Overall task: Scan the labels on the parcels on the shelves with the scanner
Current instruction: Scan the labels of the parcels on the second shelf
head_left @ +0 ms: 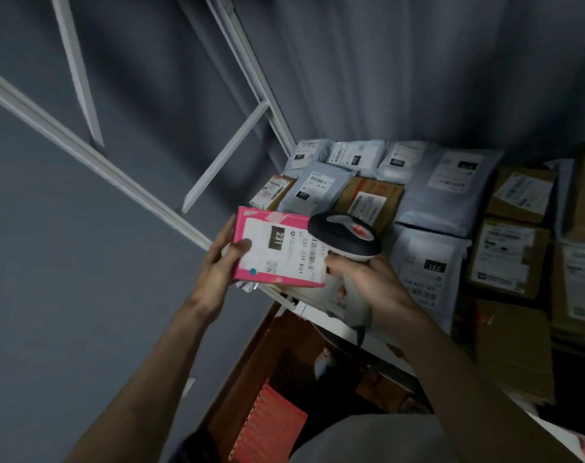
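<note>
My left hand (222, 262) grips a pink parcel (277, 250) by its left edge, thumb on its white label marked 231, label facing up. My right hand (373, 282) is curled round the white handle of the scanner (346, 235). The scanner's black-and-white head overlaps the parcel's right edge, right over the label's barcode. Both are held just in front of the shelf's front left corner.
The shelf (321, 304) holds several grey mailer bags (448, 192) and brown cardboard boxes (510, 259), labels up. White shelf frame bars (94, 158) run at the left against a grey wall. A lower shelf shows a red ribbed item (271, 426) and dark boxes.
</note>
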